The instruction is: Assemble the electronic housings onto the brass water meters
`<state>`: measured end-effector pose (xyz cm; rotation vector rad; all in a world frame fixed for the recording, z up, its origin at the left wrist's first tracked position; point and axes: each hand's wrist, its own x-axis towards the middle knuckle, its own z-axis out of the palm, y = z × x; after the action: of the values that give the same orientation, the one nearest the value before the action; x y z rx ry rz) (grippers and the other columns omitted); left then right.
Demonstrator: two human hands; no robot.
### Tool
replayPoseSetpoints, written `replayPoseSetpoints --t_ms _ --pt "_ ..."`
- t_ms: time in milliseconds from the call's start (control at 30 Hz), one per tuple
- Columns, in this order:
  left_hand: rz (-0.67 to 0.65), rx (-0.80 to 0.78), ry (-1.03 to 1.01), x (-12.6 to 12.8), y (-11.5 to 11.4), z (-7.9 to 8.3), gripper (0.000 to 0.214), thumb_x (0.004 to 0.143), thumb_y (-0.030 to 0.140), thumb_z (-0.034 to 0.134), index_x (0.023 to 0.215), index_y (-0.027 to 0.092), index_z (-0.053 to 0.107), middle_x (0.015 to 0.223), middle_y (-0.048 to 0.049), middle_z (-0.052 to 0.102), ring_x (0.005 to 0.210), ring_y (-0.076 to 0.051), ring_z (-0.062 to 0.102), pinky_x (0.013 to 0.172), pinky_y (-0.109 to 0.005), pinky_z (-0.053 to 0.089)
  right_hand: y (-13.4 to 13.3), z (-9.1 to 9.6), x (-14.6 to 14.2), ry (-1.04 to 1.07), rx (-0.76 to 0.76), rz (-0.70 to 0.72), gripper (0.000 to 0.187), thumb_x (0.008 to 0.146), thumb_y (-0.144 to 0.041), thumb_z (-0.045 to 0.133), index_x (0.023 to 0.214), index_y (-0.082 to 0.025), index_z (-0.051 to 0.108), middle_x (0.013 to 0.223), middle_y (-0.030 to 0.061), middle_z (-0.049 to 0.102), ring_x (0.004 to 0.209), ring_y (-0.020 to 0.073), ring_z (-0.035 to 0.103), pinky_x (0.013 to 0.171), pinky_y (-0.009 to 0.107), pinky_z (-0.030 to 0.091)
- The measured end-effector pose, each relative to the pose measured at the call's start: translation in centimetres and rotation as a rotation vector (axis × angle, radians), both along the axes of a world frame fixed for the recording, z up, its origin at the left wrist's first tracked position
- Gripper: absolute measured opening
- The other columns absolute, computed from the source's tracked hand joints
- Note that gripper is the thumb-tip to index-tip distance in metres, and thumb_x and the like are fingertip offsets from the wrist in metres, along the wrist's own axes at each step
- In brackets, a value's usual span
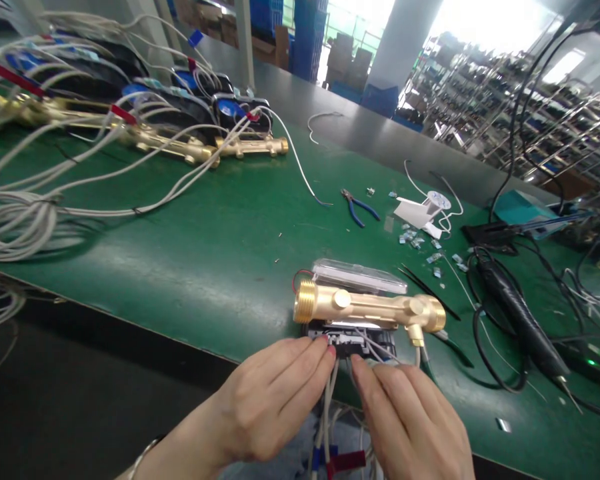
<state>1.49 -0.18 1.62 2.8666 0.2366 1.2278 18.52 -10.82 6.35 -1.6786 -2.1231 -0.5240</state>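
From the head camera, the work sits at the lower middle of the frame. A polished brass meter body with a threaded end lies on the green tabletop, with a clear-lidded plastic cover just beyond it and a black plastic circuit housing against its near side. The left hand and the right hand meet at that housing, over a bundle of white wires running down to the bottom edge, where blue and red tags hang. The fingers of both hands bend in close at the wires, but I cannot tell whether they grip them or only touch them. The wiring appears to be the step in hand, and it looks like a job for both hands.

As for counts, there is one brass body here and at least three more, wired up, in the upper left. To the right lie one pair of blue-handled pliers, one pair of black tweezers, one black soldering iron and a scatter of small metal pieces, too many to count.
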Motion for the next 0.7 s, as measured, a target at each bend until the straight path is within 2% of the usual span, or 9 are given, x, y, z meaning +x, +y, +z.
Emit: replayPoseSetpoints --t_ms 200,333,567,700 --pt "0.062 0.066 0.040 0.4 -0.1 0.0 0.037 0.094 0.008 0.029 0.116 0.001 0.058 0.117 -0.0153 0.064 0.107 -0.023 0.059 0.084 -0.035 0.053 -0.1 -1.0 -0.3 -0.044 0.000 -0.061 0.029 0.091 -0.009 0.041 0.110 -0.003 0.061 0.083 0.0110 0.063 0.074 0.0198 0.051 0.070 0.035 0.041" --pt "0.080 0.090 0.074 0.6 -0.4 0.3 0.036 0.094 0.008 0.030 0.115 0.001 0.059 0.116 -0.0151 0.065 0.101 -0.023 0.060 0.080 -0.035 0.050 -0.2 -1.3 -0.3 -0.080 -0.014 -0.064 0.032 0.091 -0.010 0.038 0.112 0.000 0.060 0.083 0.0127 0.063 0.073 0.0204 0.049 0.069 0.037 0.039" --pt "0.122 0.039 0.096 1.3 -0.5 0.9 0.038 0.095 0.008 0.028 0.114 0.004 0.061 0.115 -0.0115 0.065 0.098 -0.022 0.057 0.083 -0.036 0.044 -0.2 -1.5 -0.6 -0.094 -0.029 -0.096 0.035 0.091 -0.010 0.036 0.113 0.002 0.059 0.082 0.0137 0.062 0.071 0.0202 0.046 0.064 0.036 0.035" --pt "0.152 -0.016 0.089 1.0 -1.0 0.6 0.039 0.095 0.009 0.028 0.116 0.006 0.060 0.117 -0.0104 0.064 0.097 -0.022 0.056 0.084 -0.036 0.041 -0.1 -1.8 -0.8 -0.113 -0.039 -0.119 0.036 0.091 -0.011 0.034 0.113 0.002 0.060 0.082 0.0134 0.062 0.069 0.0199 0.044 0.062 0.036 0.032"
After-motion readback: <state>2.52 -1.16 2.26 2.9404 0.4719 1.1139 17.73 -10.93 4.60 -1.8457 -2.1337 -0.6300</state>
